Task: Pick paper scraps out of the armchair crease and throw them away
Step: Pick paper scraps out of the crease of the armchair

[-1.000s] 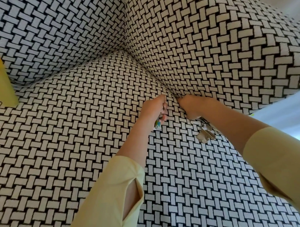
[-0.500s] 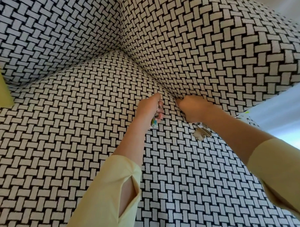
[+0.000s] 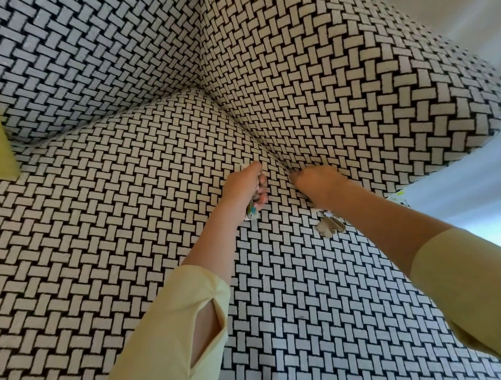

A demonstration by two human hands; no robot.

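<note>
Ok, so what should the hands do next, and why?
Probably the right hand should slide its fingers further along the crease to feel for more paper. Its fingertips sit right at it, the left hand grips coloured scraps, and brown scraps peek from under the right hand; whether it holds them is unclear.

I can read no text, label, brand or number anywhere here. The paper scrap (image 3: 252,213) gripped in the left hand (image 3: 243,186) carries blue and orange print, too small to make out as letters. The brownish scraps (image 3: 329,225) poking out from the curled right hand (image 3: 317,186) look blank.
</note>
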